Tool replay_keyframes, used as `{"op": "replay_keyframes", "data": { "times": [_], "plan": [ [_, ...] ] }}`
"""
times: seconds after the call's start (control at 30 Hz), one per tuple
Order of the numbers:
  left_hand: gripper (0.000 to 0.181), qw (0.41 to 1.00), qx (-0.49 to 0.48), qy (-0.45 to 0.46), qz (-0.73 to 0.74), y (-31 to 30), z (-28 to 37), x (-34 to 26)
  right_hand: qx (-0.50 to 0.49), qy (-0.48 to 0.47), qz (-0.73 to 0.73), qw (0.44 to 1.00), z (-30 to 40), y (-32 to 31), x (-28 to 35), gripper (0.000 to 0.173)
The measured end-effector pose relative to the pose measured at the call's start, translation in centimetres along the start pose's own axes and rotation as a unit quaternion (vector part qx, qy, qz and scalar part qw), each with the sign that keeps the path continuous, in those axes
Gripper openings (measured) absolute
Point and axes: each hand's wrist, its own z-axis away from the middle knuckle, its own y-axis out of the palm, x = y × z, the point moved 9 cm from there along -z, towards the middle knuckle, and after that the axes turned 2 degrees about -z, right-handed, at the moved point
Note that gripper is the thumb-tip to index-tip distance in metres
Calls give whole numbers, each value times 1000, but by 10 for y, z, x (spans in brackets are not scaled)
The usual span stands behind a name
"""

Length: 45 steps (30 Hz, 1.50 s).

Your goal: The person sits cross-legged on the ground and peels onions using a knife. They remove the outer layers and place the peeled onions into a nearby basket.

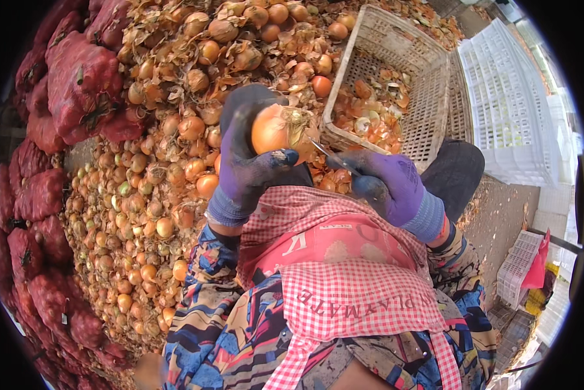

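My left hand (245,151), in a purple glove with dark coating, holds a large onion (270,129) above my lap. Its dry, papery top faces right. In my right hand (389,183), gloved the same way, is a small knife (341,162), its tip at the onion's papery end. The handle is mostly hidden by the fingers. Just beyond my right hand stands a dirty plastic crate (333,117) with loose onion skins (372,119) in its bottom. A red checked apron (360,292) covers my lap.
Unpeeled onions (136,214) lie heaped ahead and left, with dry skins among them. Red mesh sacks (82,83) line the far left. White plastic crates (509,97) stand stacked at the right; a smaller white crate (518,263) with a red item is lower right.
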Motion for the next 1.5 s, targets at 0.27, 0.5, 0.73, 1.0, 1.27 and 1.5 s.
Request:
{"op": "replay_keyframes", "data": {
  "times": [0.27, 0.5, 0.73, 1.0, 1.27, 1.5],
  "plan": [
    [74, 988, 68, 60, -126, 69, 2, 0, -72, 53, 195, 977, 23, -13, -9, 85],
    [61, 989, 95, -96, -66, 93, -6, 35, -108, 86, 180, 974, 54, -20, -53, 81],
    [71, 974, 90, 120, -173, 111, -1, 16, -201, 308, -114, 923, 101, -40, -169, 67],
    [86, 982, 180, -15, -58, 142, -21, 53, -305, 250, -418, 818, 76, -17, -98, 59],
    [71, 976, 130, -165, 54, 134, -12, 81, -279, 216, -231, 906, 83, -23, -105, 55],
    [54, 981, 85, -174, -33, 115, -10, 79, -162, 82, 94, 979, 74, -41, -55, 56]
  ]
}}
